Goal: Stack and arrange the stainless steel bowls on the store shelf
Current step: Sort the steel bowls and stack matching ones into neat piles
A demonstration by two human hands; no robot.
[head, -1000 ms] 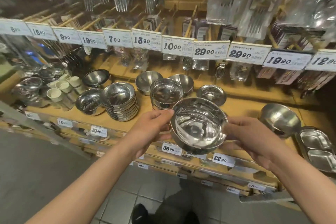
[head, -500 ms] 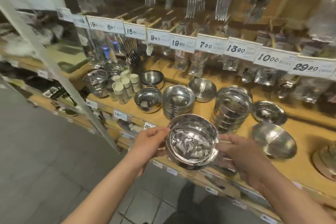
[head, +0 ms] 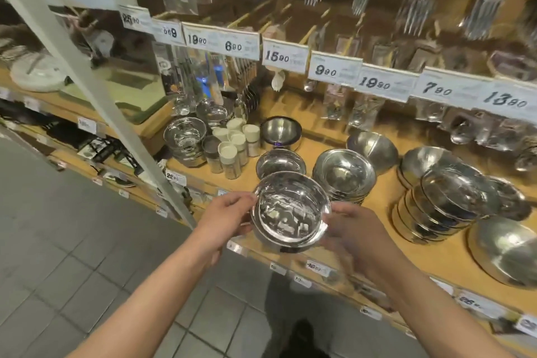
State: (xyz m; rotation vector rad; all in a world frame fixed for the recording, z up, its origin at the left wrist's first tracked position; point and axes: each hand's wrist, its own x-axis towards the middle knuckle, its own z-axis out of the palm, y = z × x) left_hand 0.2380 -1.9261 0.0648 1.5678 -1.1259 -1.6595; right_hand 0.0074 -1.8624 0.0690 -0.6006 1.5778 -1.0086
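Since the earlier frame the view has swung left, and the held bowl (head: 290,213) now hangs over the wooden shelf (head: 386,203) edge, mouth up, tilted toward the camera. Behind it stand a bowl stack (head: 344,176), a leaning stack (head: 444,206) and white-capped jars (head: 232,145). Left hand (head: 225,219) and right hand (head: 356,234) grip its opposite rims.

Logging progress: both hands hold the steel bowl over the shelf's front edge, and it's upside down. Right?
Not quite. In the head view the bowl is upright, its open mouth facing up. The left hand and right hand do hold it over the shelf edge.
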